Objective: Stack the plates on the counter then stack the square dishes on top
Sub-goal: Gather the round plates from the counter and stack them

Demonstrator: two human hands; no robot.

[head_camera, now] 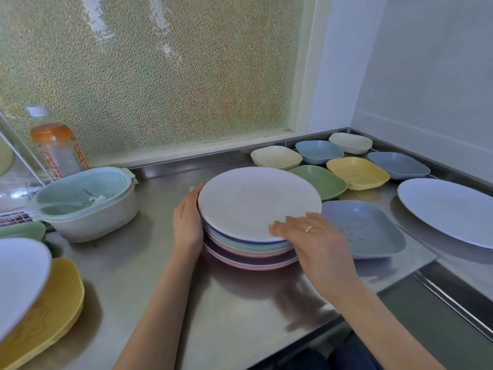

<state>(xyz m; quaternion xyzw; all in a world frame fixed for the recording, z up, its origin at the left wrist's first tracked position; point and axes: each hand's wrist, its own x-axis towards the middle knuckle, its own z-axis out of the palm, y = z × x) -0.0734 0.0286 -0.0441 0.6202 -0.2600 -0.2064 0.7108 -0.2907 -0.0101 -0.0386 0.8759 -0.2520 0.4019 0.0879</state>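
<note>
Both hands cup the plate stack (250, 244) mid-frame, left hand (186, 222) and right hand (314, 244) flat-fingered, squaring it up on the bench (213, 316).

Setting: home kitchen. Evidence: stainless steel counter (165, 263) beneath a frosted-glass window (160, 76); left on the counter, a colander bowl (88, 206) and drink bottle (57, 148) beside a wire dish rack (16, 166); plastic plates and square dishes spread across the counter.

Worn on the head, looking forward and down, close over a steel counter (165, 289), toward a frosted window (160, 76) and a corner.
</note>
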